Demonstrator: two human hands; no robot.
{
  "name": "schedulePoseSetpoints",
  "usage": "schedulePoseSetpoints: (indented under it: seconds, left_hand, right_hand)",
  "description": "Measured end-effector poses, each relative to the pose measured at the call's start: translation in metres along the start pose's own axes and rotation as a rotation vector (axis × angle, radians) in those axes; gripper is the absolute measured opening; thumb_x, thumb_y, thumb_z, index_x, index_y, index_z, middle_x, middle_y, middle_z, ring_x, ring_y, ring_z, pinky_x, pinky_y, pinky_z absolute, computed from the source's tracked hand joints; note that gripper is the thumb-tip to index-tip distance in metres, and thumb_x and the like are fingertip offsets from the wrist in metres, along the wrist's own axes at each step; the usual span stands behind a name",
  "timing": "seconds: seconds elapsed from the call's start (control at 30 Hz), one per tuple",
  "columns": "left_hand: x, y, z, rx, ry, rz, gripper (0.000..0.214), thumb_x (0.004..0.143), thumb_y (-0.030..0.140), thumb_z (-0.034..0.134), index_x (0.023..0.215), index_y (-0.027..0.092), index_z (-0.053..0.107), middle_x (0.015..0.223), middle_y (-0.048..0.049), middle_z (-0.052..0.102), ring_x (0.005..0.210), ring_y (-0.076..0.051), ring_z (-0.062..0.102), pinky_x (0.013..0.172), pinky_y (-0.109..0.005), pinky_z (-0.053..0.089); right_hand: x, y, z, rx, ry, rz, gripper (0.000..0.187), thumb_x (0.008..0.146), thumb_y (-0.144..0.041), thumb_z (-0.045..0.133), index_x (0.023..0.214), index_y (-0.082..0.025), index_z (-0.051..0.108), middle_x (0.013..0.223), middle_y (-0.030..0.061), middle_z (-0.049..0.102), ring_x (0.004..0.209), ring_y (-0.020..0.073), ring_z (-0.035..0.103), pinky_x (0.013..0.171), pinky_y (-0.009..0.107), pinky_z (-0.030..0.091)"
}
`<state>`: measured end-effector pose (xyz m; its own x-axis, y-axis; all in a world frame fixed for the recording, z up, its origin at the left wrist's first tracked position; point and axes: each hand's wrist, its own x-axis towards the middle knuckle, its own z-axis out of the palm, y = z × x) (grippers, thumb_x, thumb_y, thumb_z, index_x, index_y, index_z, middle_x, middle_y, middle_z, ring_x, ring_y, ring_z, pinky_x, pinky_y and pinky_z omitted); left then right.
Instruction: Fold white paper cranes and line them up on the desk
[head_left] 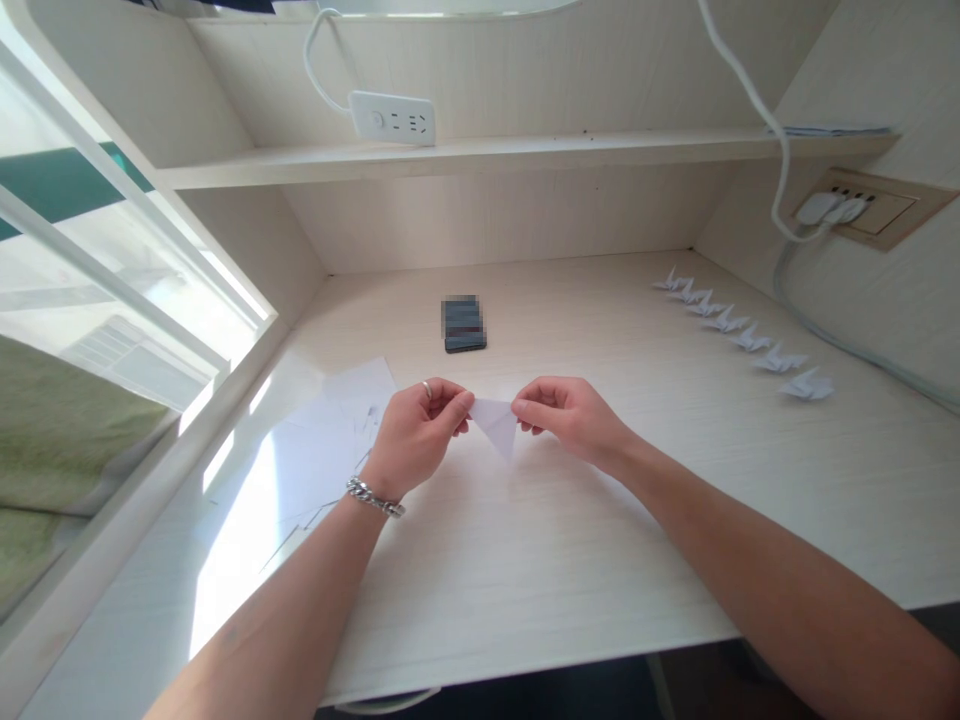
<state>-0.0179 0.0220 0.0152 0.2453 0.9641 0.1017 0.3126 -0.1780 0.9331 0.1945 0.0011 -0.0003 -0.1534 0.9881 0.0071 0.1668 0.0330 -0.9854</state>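
A small piece of white paper point(495, 424), folded into a triangle with its point downward, is stretched between my two hands over the middle of the desk. My left hand point(426, 425), with a ring on one finger and a chain bracelet at the wrist, pinches its left corner. At the opposite corner, the thumb and fingers of my right hand point(566, 412) are closed on the paper. Several folded white paper cranes point(724, 320) stand in a slanting row on the right side of the desk.
Loose white sheets point(315, 440) lie left of my left hand, partly in bright sunlight. A dark phone-like object point(464, 324), partly blurred, rests beyond my hands. Above runs a shelf point(525, 150) with a power strip point(392, 118). A white cable point(784, 180) hangs by the wall socket point(877, 207) at right.
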Motion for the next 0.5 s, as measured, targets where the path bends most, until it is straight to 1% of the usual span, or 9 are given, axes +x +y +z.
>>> schedulePoseSetpoints:
  seconds: [0.07, 0.13, 0.27, 0.33, 0.43, 0.5]
  left_hand:
    - [-0.002, 0.002, 0.001, -0.010, -0.027, 0.007, 0.027, 0.084, 0.041, 0.063, 0.081, 0.014, 0.064, 0.062, -0.0013, 0.063, 0.059, -0.012, 0.056, 0.058, -0.025, 0.044]
    - [-0.004, 0.006, 0.001, 0.025, -0.072, 0.005, 0.026, 0.084, 0.041, 0.062, 0.080, 0.015, 0.065, 0.063, -0.0011, 0.064, 0.060, -0.013, 0.056, 0.058, -0.025, 0.044]
    - [-0.008, 0.011, 0.003, 0.185, -0.261, 0.004, 0.021, 0.084, 0.036, 0.060, 0.081, 0.017, 0.070, 0.068, -0.0011, 0.066, 0.063, -0.013, 0.058, 0.059, -0.025, 0.043]
    - [-0.009, 0.011, 0.005, 0.239, -0.286, 0.007, 0.020, 0.084, 0.033, 0.057, 0.079, 0.018, 0.071, 0.068, -0.0003, 0.066, 0.063, -0.013, 0.056, 0.059, -0.025, 0.042]
    - [-0.007, 0.010, 0.004, 0.217, -0.298, -0.015, 0.018, 0.081, 0.030, 0.057, 0.076, 0.018, 0.070, 0.065, 0.0001, 0.064, 0.061, -0.013, 0.054, 0.059, -0.026, 0.041]
    - [-0.005, 0.009, -0.001, 0.142, -0.305, -0.038, 0.015, 0.078, 0.027, 0.059, 0.074, 0.017, 0.069, 0.065, -0.0009, 0.064, 0.063, -0.014, 0.056, 0.061, -0.027, 0.044]
  right_hand:
    - [-0.001, 0.000, 0.002, -0.028, 0.004, -0.017, 0.020, 0.081, -0.037, 0.064, 0.078, -0.017, 0.067, 0.071, 0.0023, 0.064, 0.069, 0.0156, 0.058, 0.067, 0.031, 0.045]
    - [-0.002, 0.000, 0.002, -0.055, -0.002, -0.022, 0.019, 0.082, -0.035, 0.062, 0.078, -0.017, 0.067, 0.071, 0.0019, 0.064, 0.069, 0.0154, 0.057, 0.066, 0.030, 0.044]
    - [-0.006, -0.004, 0.005, -0.181, -0.067, -0.040, 0.017, 0.083, -0.032, 0.060, 0.076, -0.018, 0.066, 0.072, 0.0006, 0.063, 0.069, 0.0143, 0.055, 0.063, 0.029, 0.040]
    - [-0.007, -0.006, 0.006, -0.226, -0.108, -0.045, 0.016, 0.083, -0.031, 0.059, 0.075, -0.019, 0.065, 0.073, -0.0001, 0.062, 0.068, 0.0137, 0.053, 0.062, 0.029, 0.038]
    - [-0.005, -0.006, 0.001, -0.179, -0.119, -0.032, 0.015, 0.081, -0.030, 0.060, 0.074, -0.018, 0.065, 0.072, -0.0001, 0.061, 0.068, 0.0136, 0.052, 0.063, 0.029, 0.038]
    - [-0.002, -0.006, -0.006, -0.068, -0.090, -0.011, 0.014, 0.078, -0.030, 0.063, 0.073, -0.017, 0.065, 0.070, 0.0004, 0.060, 0.068, 0.0140, 0.052, 0.065, 0.030, 0.040]
